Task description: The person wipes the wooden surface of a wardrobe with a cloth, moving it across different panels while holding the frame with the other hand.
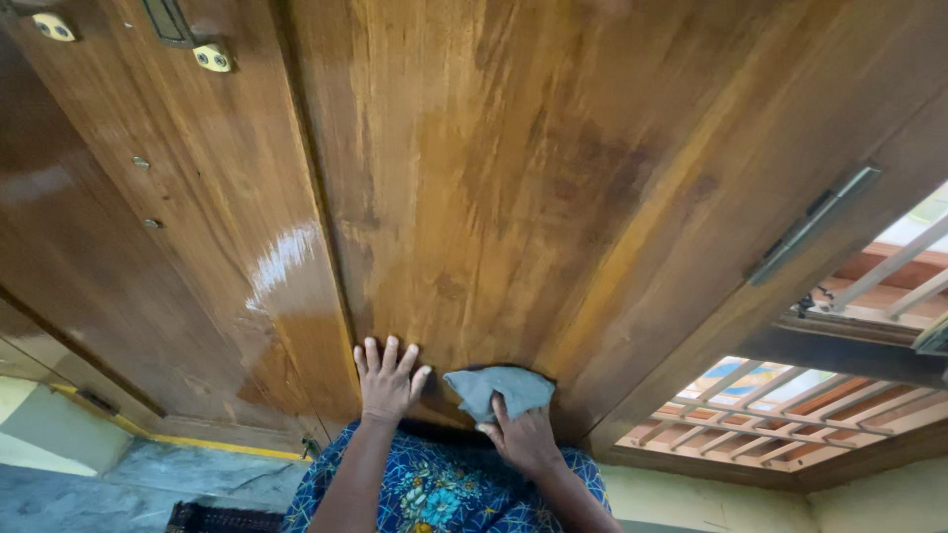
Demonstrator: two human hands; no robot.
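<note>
A person's left hand (387, 380) lies flat, fingers spread, on a wooden door (513, 188) at six o'clock. Just beside it, toward three o'clock, the right hand (523, 439) presses a grey cloth (497, 388) against the wood, fingers clamped on it.

The door (474, 197) is varnished brown wood, smooth and glossy, with streaky grain and a bright sheen patch. The cloth (494, 388) is soft, matt grey fabric. The handle (812, 225) looks dull dark metal
</note>
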